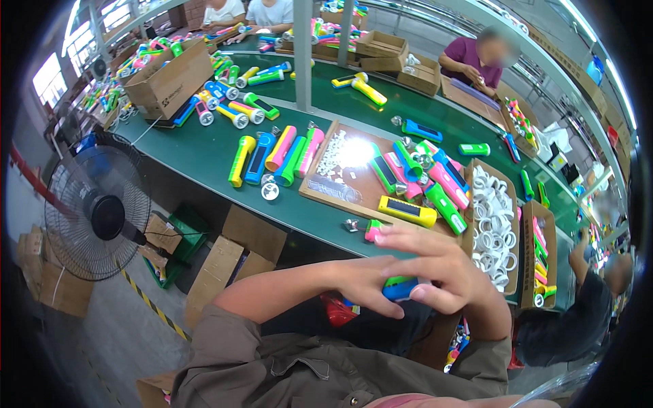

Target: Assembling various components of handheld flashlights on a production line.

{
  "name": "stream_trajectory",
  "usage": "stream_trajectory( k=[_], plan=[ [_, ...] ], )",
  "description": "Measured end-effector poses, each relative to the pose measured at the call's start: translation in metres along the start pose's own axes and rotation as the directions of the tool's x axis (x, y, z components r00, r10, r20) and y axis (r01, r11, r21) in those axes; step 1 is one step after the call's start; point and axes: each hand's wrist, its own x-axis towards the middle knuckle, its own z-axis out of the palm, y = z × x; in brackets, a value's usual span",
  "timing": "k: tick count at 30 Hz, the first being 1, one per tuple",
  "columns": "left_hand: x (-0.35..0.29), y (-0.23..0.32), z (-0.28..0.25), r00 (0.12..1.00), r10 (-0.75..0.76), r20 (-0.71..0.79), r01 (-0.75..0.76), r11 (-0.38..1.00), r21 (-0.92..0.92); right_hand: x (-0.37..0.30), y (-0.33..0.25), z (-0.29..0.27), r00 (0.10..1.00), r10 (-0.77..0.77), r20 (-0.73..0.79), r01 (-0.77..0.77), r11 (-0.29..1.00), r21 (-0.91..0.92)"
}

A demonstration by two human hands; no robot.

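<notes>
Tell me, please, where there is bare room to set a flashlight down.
The green table is bare toward its near edge between the carton and the near row's leftmost, yellow flashlight. A narrower strip separates the silver reflector from the tray. The tray's right half is crowded with piled flashlights, beside the boxed white rings.

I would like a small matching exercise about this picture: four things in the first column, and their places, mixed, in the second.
Things:
1. standing fan
2. white rings
3. small white pieces
4. green-and-blue item

Places:
A. in a cardboard box, right of the brown tray
B. between the left hand and the right hand, partly covered
C. at the picture's left, beside the green table
D. on the left part of the tray

Pairs: 1-C, 2-A, 3-D, 4-B
</notes>
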Motion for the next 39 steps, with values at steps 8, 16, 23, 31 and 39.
stream_trajectory(
  k=[8, 16, 23, 31, 39],
  plan=[
    [0.002, -0.033, 0.013, 0.874, -0.104, -0.474, 0.289, 0.896, 0.338, -0.013, 0.029, 0.039, 0.889, 0.273, -0.369, -0.260, 0.962, 0.085],
    [-0.007, -0.062, 0.020, 0.823, -0.102, -0.558, 0.407, 0.792, 0.455, -0.022, 0.065, 0.058, 0.807, 0.412, -0.422, -0.326, 0.908, 0.263],
    [-0.001, -0.062, -0.075, 0.827, 0.020, -0.563, 0.379, 0.720, 0.582, -0.022, 0.094, 0.091, 0.471, 0.125, -0.873, -0.162, 0.985, 0.054],
    [0.079, -0.145, -0.310, 0.810, -0.297, -0.506, 0.569, 0.187, 0.801, -0.056, 0.111, 0.125, 0.900, 0.402, -0.166, -0.335, 0.884, 0.326],
    [0.072, -0.165, -0.337, 0.874, -0.061, -0.482, 0.463, 0.408, 0.787, -0.055, 0.083, 0.024, 0.877, 0.480, 0.021, -0.474, 0.859, 0.194]
  ],
)
